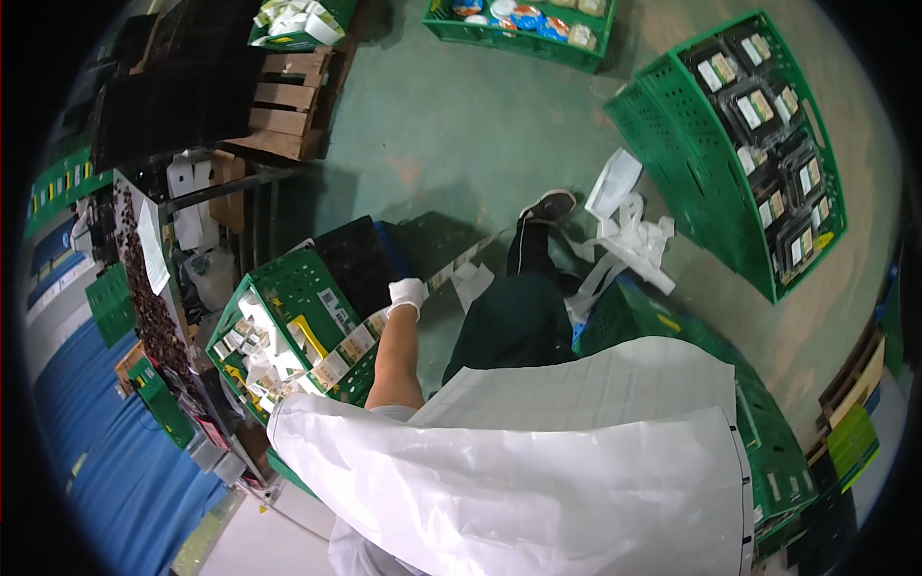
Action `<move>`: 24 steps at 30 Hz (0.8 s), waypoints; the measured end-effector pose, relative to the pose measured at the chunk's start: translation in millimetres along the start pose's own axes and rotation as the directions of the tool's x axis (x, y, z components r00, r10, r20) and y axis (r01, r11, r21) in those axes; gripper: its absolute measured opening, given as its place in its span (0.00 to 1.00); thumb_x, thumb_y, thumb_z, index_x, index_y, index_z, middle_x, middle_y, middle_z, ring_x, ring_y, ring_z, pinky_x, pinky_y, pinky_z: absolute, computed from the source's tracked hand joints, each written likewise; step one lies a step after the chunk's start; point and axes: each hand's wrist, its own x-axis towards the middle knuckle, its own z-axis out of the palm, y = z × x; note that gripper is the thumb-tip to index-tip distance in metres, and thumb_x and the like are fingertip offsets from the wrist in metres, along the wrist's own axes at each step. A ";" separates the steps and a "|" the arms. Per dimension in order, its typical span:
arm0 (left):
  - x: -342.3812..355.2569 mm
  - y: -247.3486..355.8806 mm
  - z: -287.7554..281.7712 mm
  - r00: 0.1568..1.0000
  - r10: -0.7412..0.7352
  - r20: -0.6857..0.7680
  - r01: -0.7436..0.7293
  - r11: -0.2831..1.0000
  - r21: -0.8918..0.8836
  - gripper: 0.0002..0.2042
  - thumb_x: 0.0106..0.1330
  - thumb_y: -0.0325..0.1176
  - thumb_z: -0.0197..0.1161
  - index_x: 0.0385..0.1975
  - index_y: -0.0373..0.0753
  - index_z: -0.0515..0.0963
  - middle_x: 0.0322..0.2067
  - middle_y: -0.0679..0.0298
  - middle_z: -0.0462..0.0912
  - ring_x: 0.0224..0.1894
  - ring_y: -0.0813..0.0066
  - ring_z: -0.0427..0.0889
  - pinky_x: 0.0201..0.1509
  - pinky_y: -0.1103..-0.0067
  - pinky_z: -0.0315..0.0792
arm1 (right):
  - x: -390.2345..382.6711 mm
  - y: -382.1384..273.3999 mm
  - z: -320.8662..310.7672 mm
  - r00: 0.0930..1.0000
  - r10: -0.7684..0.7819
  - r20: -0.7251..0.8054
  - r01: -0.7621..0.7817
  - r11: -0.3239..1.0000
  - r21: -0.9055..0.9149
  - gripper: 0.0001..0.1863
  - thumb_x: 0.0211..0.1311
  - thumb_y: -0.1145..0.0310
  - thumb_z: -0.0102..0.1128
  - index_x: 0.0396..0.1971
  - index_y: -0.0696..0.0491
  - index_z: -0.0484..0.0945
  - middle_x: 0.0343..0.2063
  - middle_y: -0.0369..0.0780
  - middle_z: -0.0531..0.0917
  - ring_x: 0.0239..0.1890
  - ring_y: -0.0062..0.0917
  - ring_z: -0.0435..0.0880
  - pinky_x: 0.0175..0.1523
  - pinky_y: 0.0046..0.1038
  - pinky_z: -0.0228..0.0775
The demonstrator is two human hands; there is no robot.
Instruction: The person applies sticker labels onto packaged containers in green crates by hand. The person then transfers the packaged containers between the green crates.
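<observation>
My left hand (408,294), in a white glove, is closed on a long strip of printed labels (353,350). The strip runs along the side of a green crate (299,293) at my left and trails past the hand toward the floor. Loops of white label strip (257,336) and a yellow handle (307,336) fill that crate. Beside the hand stands a dark box or crate (360,259). A large white plastic sheet (538,470), apron-like, covers the front of my body. My right hand is not in view.
Stacked green crates (663,163) at the right hold black trays with labels. Crumpled white strips (629,230) lie on the floor by my shoe (549,205). Another green crate (519,40) stands ahead, a wooden pallet (283,106) ahead left. A metal-framed table (173,288) runs along the left.
</observation>
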 end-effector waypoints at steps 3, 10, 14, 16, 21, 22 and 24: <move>-15.8 14.4 -9.2 0.953 0.304 0.011 -0.303 0.945 0.124 0.11 0.52 0.38 0.56 0.27 0.40 0.82 0.31 0.57 0.82 0.35 0.60 0.82 0.38 0.69 0.74 | 14.6 -18.6 3.1 0.992 -0.079 0.093 0.081 0.997 -0.011 0.20 0.50 0.65 0.65 0.43 0.55 0.73 0.39 0.39 0.77 0.42 0.20 0.74 0.48 0.24 0.64; -157.1 66.1 -215.4 0.679 0.733 -0.038 -0.650 0.577 -0.494 0.14 0.43 0.32 0.61 0.32 0.39 0.78 0.30 0.58 0.82 0.34 0.62 0.80 0.37 0.72 0.72 | 34.1 -99.2 22.6 0.899 -0.302 0.317 0.303 0.952 0.045 0.23 0.50 0.64 0.65 0.45 0.55 0.72 0.43 0.40 0.77 0.46 0.22 0.74 0.52 0.27 0.64; -262.9 64.8 -319.7 0.453 0.888 -0.082 -0.651 0.266 -0.711 0.11 0.49 0.25 0.58 0.34 0.32 0.75 0.26 0.65 0.78 0.29 0.82 0.72 0.33 0.81 0.69 | 21.7 -147.8 20.7 0.823 -0.408 0.395 0.410 0.908 0.084 0.24 0.50 0.64 0.65 0.46 0.55 0.72 0.43 0.41 0.77 0.47 0.24 0.75 0.53 0.28 0.64; -285.6 39.4 -339.9 0.440 0.886 -0.144 -0.612 0.179 -0.770 0.12 0.49 0.25 0.59 0.35 0.30 0.75 0.27 0.66 0.78 0.29 0.83 0.72 0.33 0.82 0.68 | 20.5 -153.8 9.9 0.784 -0.415 0.462 0.440 0.896 0.058 0.23 0.50 0.64 0.65 0.46 0.55 0.72 0.41 0.41 0.77 0.45 0.24 0.75 0.51 0.29 0.65; -288.1 -45.6 -342.8 0.565 0.711 -0.418 -0.606 0.015 -0.795 0.15 0.49 0.25 0.62 0.38 0.29 0.77 0.27 0.65 0.80 0.28 0.81 0.76 0.32 0.84 0.71 | 30.4 -121.6 -72.2 0.773 -0.299 0.560 0.417 0.904 -0.092 0.21 0.50 0.66 0.63 0.45 0.54 0.73 0.37 0.41 0.78 0.39 0.25 0.77 0.46 0.32 0.68; -284.5 -64.0 -344.1 0.655 0.617 -0.436 -0.567 0.020 -0.824 0.15 0.48 0.26 0.63 0.38 0.28 0.77 0.26 0.64 0.80 0.27 0.80 0.76 0.31 0.84 0.71 | 30.6 -108.0 -95.8 0.793 -0.258 0.552 0.388 0.912 -0.132 0.21 0.50 0.66 0.63 0.45 0.53 0.73 0.36 0.41 0.78 0.38 0.26 0.77 0.45 0.32 0.69; -275.1 -99.8 -340.5 0.785 0.397 -0.476 -0.530 0.032 -0.847 0.14 0.47 0.25 0.63 0.36 0.28 0.78 0.25 0.64 0.81 0.25 0.80 0.77 0.30 0.84 0.73 | 30.9 -82.1 -146.1 0.828 -0.177 0.533 0.327 0.923 -0.202 0.20 0.50 0.67 0.62 0.45 0.53 0.74 0.34 0.41 0.79 0.36 0.26 0.78 0.43 0.33 0.70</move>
